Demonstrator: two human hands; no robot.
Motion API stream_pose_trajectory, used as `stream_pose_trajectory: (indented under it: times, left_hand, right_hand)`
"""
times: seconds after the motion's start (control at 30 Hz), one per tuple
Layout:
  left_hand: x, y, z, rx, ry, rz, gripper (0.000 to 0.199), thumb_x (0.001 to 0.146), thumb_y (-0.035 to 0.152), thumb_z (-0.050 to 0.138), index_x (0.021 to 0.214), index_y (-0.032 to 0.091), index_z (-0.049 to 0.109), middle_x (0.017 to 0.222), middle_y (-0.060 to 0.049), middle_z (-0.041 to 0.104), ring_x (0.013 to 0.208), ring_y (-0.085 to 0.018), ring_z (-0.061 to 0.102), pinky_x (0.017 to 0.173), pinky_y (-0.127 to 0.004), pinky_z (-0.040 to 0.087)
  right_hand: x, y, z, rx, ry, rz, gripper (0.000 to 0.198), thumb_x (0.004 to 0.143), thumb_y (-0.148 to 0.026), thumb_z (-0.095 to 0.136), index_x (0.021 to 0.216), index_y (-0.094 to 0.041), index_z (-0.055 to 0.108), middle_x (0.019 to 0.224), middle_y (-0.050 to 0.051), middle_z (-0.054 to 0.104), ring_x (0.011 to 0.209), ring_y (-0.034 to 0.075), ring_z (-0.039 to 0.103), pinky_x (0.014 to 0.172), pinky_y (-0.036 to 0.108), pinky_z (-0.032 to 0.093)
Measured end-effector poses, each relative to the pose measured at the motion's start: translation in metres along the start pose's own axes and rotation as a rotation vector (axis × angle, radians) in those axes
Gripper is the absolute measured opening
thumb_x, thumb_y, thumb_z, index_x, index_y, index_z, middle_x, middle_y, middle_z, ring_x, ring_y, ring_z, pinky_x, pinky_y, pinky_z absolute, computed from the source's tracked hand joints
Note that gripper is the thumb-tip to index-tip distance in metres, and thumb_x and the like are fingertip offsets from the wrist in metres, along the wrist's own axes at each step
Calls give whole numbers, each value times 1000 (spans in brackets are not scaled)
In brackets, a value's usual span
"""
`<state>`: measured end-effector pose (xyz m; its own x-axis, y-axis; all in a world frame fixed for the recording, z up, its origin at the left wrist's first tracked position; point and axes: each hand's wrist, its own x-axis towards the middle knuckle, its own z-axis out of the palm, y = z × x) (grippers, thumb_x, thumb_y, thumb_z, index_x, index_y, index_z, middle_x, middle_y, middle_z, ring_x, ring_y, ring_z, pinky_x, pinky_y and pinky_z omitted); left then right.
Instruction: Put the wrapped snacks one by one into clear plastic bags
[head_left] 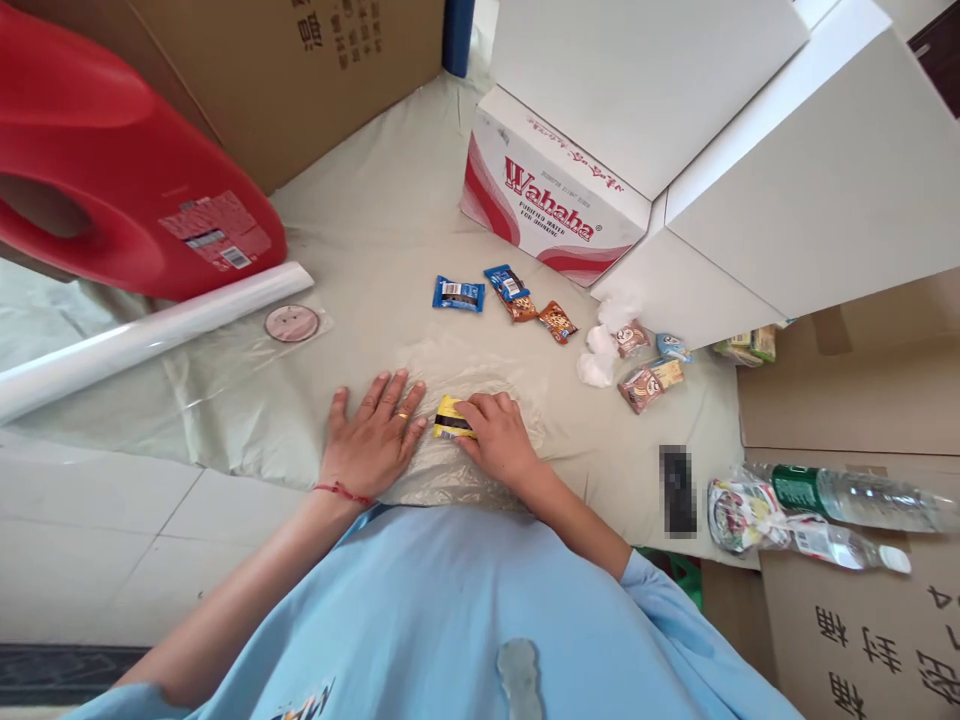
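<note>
My left hand [373, 435] lies flat on a sheet of clear plastic film [420, 475], palm down with the fingers spread. Close to its right, my right hand [496, 432] has its fingers closed over the right end of a small yellow snack packet [448, 418] with a dark band. The packet rests on the film, and its right part is hidden under my fingers. Beyond the hands lie a blue packet [458, 294] and another blue packet [506, 283], which overlaps a brown packet [523, 307]. One more brown packet [558, 322] is beside them.
A red jug [150, 170] and a white roll [157, 340] stand at left, near a round pink disc [292, 323]. A Wahaha carton [551, 190] is at the back. White crumpled pieces [598, 357] and several packets lie at right, with plastic bottles [862, 497] beyond the table edge.
</note>
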<state>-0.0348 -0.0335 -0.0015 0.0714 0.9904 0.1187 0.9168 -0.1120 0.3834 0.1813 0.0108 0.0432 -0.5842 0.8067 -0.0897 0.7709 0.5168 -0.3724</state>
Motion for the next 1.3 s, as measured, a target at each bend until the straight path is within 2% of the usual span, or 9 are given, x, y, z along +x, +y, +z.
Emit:
stream_pose_trajectory:
  times: [0.2, 0.37, 0.53, 0.7, 0.83, 0.9, 1.03, 1.17, 1.3]
  left_hand:
    - [1, 1, 1, -15, -21, -21, 58, 107, 44, 30, 161, 27, 45, 168, -13, 40, 155, -37, 39, 126, -72, 9]
    - [2, 0, 0, -9, -19, -34, 57, 108, 43, 28, 157, 25, 50, 167, -12, 43, 155, -35, 40, 126, -69, 11]
    - [2, 1, -1, -2, -23, -48, 57, 108, 43, 27, 156, 24, 52, 166, -12, 44, 155, -35, 40, 126, -69, 14]
    - [2, 2, 0, -18, -10, -44, 56, 107, 42, 31, 157, 27, 50, 166, -11, 44, 155, -34, 40, 127, -68, 14]
    - [1, 2, 1, -12, 3, -45, 56, 107, 42, 33, 160, 29, 47, 168, -11, 41, 156, -34, 38, 128, -68, 10]
    - [1, 2, 1, -5, -2, -46, 56, 107, 43, 32, 160, 29, 46, 168, -11, 40, 157, -34, 38, 128, -68, 8]
    - [2, 2, 1, -10, -15, -48, 57, 107, 44, 32, 160, 29, 45, 169, -11, 40, 157, -34, 37, 127, -68, 8]
    - [2, 3, 0, -25, -20, -53, 57, 107, 44, 32, 160, 29, 46, 169, -11, 40, 157, -35, 37, 127, -69, 8]
    - [2, 3, 0, -42, -13, -53, 56, 106, 43, 34, 158, 30, 48, 168, -11, 41, 157, -34, 37, 127, -68, 9]
  right_hand:
    - [9, 55, -13, 125, 191, -24, 43, 100, -42, 63, 137, -21, 64, 142, 16, 59, 131, 29, 53, 113, 47, 44]
    - [46, 150, -62, -64, 448, 310, 48, 97, -32, 56, 140, -11, 59, 138, 23, 59, 126, 34, 52, 112, 51, 41]
    - [77, 185, -71, -188, 258, 422, 57, 92, -36, 62, 143, -10, 59, 135, 24, 62, 121, 37, 53, 108, 50, 42]
    - [65, 173, -75, -157, 446, 459, 47, 100, -30, 43, 137, -10, 64, 124, 22, 70, 114, 34, 61, 105, 50, 45]
    - [35, 146, -96, 273, 743, 354, 48, 104, -44, 43, 138, -17, 62, 127, 15, 70, 115, 27, 65, 103, 45, 51]
    - [19, 122, -101, 596, 658, 269, 48, 103, -53, 46, 136, -23, 64, 128, 10, 70, 109, 23, 68, 91, 38, 57]
    - [6, 65, -80, 837, 146, 127, 42, 101, -58, 55, 116, -24, 74, 104, 4, 75, 84, 18, 69, 73, 29, 57]
    - [12, 26, -40, 619, -49, 69, 38, 108, -45, 46, 116, -22, 75, 102, 4, 76, 93, 19, 70, 85, 32, 56]
    - [13, 7, -23, 125, 57, 144, 32, 106, -37, 52, 122, -22, 75, 123, 14, 69, 114, 29, 59, 99, 43, 51]
